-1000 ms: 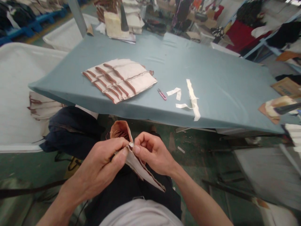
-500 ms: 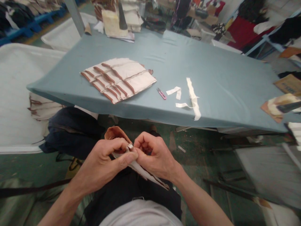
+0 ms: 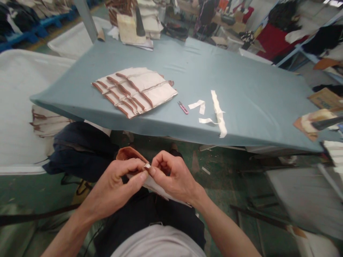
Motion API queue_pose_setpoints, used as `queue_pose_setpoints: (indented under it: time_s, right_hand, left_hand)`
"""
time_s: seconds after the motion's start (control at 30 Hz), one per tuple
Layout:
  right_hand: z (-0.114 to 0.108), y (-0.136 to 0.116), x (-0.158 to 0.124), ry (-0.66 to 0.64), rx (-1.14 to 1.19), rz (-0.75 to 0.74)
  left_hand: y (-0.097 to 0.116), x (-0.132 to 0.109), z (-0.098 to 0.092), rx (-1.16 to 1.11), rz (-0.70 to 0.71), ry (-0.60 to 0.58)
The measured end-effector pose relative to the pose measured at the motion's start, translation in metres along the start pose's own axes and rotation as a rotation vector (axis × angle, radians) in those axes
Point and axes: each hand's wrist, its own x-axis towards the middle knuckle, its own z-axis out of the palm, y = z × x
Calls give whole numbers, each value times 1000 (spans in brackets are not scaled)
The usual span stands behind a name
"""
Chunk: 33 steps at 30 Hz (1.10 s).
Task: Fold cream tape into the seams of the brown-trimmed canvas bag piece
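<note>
Seen from above, both hands meet over the person's lap, short of the near edge of the bench (image 3: 241, 89). The left hand (image 3: 118, 185) and right hand (image 3: 175, 178) each pinch the same small spot on a cream fabric piece (image 3: 130, 154) with brown trim, fingertips touching. The piece's long axis runs from its brown end behind the left hand down beneath the right wrist. Well apart on the bench lie a fanned stack of similar pieces (image 3: 135, 91), pink snips (image 3: 183, 107) and white strips (image 3: 218, 114).
</note>
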Motion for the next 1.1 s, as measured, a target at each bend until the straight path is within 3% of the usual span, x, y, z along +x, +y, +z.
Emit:
queue_pose_setpoints:
  time_s: [0.1, 0.2, 0.27, 0.33, 0.4, 0.6, 0.77, 0.93, 1.1]
  right_hand:
    - [-2, 1, -1, 99, -198, -185]
    - [-10, -3, 4, 148, -431, -545]
    - [-18, -9, 10, 72, -518, -741]
    - [-26, -18, 16, -49, -538, -810]
    - [-32, -26, 20, -140, -539, -799]
    - [-31, -34, 25, -237, -644, -687]
    - [-25, -29, 24, -221, -674, -663]
    - [-22, -23, 19, -191, -533, -666]
    - [-19, -19, 13, -173, -421, -527]
  left_hand:
    - [2, -2, -1, 40, 16, -2]
    - [4, -2, -3, 104, 44, -21]
    - [6, -3, -6, 139, 76, -47]
    - [7, -5, -9, 145, 86, -83]
    - [8, -8, -12, 134, 72, -126]
    - [7, -11, -16, 124, 34, -180]
    - [8, -11, -14, 235, 91, -101]
    - [12, -15, -15, 267, 155, -63]
    - [12, -19, -17, 277, 147, -40]
